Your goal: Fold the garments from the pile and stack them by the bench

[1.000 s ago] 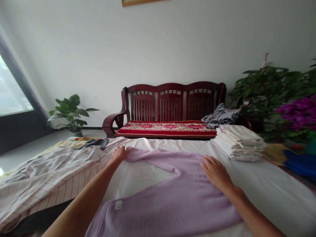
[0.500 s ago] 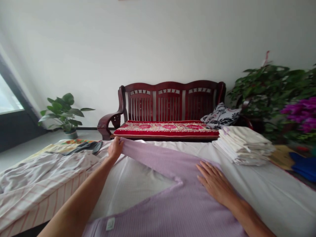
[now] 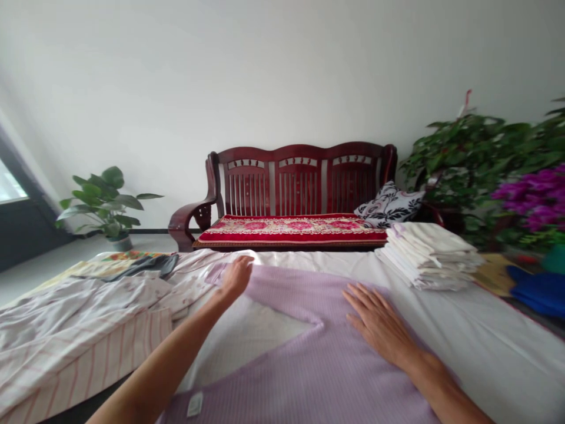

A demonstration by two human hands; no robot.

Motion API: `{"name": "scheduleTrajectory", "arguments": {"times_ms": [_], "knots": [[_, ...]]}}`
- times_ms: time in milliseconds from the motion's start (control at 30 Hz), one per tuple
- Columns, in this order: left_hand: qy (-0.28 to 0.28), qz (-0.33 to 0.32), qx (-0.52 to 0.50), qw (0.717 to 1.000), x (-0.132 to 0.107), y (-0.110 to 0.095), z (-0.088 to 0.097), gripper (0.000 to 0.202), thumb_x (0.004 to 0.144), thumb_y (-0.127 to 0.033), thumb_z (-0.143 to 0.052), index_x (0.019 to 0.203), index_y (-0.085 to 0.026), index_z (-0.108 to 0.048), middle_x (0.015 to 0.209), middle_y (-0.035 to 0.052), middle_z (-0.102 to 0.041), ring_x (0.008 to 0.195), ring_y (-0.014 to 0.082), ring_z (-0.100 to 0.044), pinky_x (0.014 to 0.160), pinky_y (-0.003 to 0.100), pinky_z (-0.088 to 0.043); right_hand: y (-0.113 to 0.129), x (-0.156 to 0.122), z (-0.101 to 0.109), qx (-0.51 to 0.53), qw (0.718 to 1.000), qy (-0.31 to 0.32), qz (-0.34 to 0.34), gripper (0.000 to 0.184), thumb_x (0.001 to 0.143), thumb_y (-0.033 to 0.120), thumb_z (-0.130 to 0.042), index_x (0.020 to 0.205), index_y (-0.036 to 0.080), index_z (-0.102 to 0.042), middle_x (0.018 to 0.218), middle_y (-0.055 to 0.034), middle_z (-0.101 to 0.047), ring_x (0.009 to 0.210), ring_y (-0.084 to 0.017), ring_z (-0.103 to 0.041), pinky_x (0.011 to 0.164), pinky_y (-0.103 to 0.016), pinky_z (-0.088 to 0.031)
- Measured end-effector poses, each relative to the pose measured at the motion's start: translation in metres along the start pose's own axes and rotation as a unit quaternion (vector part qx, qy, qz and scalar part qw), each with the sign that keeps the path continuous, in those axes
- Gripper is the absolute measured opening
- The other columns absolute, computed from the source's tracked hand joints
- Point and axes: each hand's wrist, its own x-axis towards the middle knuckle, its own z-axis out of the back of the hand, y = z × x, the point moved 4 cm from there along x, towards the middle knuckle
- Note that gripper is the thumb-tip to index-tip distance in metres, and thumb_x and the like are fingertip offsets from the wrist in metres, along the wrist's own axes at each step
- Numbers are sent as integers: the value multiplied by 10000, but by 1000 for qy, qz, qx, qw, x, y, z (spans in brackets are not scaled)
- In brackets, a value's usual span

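Observation:
A lilac ribbed garment (image 3: 309,359) lies spread on a white sheet (image 3: 481,347) in front of me, with a small white label near its lower left edge. My left hand (image 3: 236,277) rests on the garment's far left sleeve, fingers curled over the cloth near its end. My right hand (image 3: 375,321) lies flat and open on the middle of the garment, fingers stretched out and pressing it down.
A heap of pale striped and floral laundry (image 3: 83,318) lies to the left. A stack of folded white cloth (image 3: 430,256) sits at the right, beside blue items (image 3: 536,291). Behind stand a dark wooden bench (image 3: 295,200), a potted plant (image 3: 103,203) and flowering plants (image 3: 507,171).
My left hand had lifted the sleeve end at the far left; now it has moved right and down, laying the sleeve on the surface. The right hand stayed flat on the garment.

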Motion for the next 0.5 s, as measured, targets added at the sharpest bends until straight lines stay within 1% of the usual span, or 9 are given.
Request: {"name": "scheduleTrajectory", "arguments": {"times_ms": [33,67,133,167,233,267,333,400,500], "knots": [[32,-50,-42,997,-6,-20,-11,405,1003,-292,-373,1288,-190,-642,1333,101,-656,1216,261,-608,1049,374,-458,1,0,-1,6,1000,6,9,504,982,441,-432,1441,265,-542,1530,-58,-507,1431,-282,-424,1188,-525,-318],[65,-109,-73,989,-14,-41,-23,431,1017,-341,-367,1342,-196,-611,1353,96,-651,1237,254,-603,1074,369,-448,2,0,-3,10,1000,11,12,497,984,444,-433,1437,274,-545,1522,-52,-518,1420,-279,-441,1178,-516,-337],[126,-247,-89,957,-33,-77,-46,518,1034,-433,-344,1478,-204,-483,1494,103,-540,1375,255,-498,1147,392,-388,0,0,-6,12,1000,14,9,498,986,458,-429,1434,275,-549,1513,-54,-528,1406,-279,-459,1165,-508,-357],[145,-296,-74,941,-42,-89,-56,565,1035,-488,-330,1517,-211,-430,1549,114,-472,1433,274,-429,1176,432,-348,-2,0,-8,11,1000,14,8,502,988,465,-424,1435,273,-548,1514,-56,-527,1406,-280,-459,1165,-508,-355],[161,-346,-28,924,-54,-98,-70,647,1019,-582,-310,1553,-222,-369,1618,143,-349,1496,325,-312,1201,519,-274,-4,0,-11,8,1000,16,11,511,993,475,-409,1442,268,-541,1517,-56,-523,1410,-280,-452,1167,-514,-349],[162,-349,-7,923,-57,-95,-73,670,1011,-611,-302,1559,-230,-359,1631,153,-317,1506,345,-283,1202,550,-250,-4,0,-11,8,1000,18,14,515,995,478,-403,1444,267,-539,1518,-54,-521,1411,-280,-451,1167,-516,-349],[156,-330,22,931,-55,-79,-73,679,1003,-633,-297,1562,-253,-356,1639,156,-295,1510,357,-264,1202,569,-227,-5,0,-12,10,1000,20,16,518,995,480,-398,1445,266,-540,1520,-56,-519,1411,-280,-452,1166,-517,-350],[146,-289,37,945,-47,-51,-66,652,1008,-619,-300,1559,-277,-363,1639,139,-302,1512,346,-262,1205,562,-220,-6,0,-11,12,1000,21,16,521,992,483,-396,1442,266,-545,1520,-57,-518,1409,-281,-454,1165,-514,-353],[129,-193,70,970,-32,1,-48,585,1027,-543,-320,1547,-282,-384,1635,114,-324,1512,321,-265,1211,535,-209,-6,0,-11,15,999,23,18,530,991,486,-387,1443,258,-544,1520,-63,-517,1406,-281,-459,1157,-506,-365]]}}
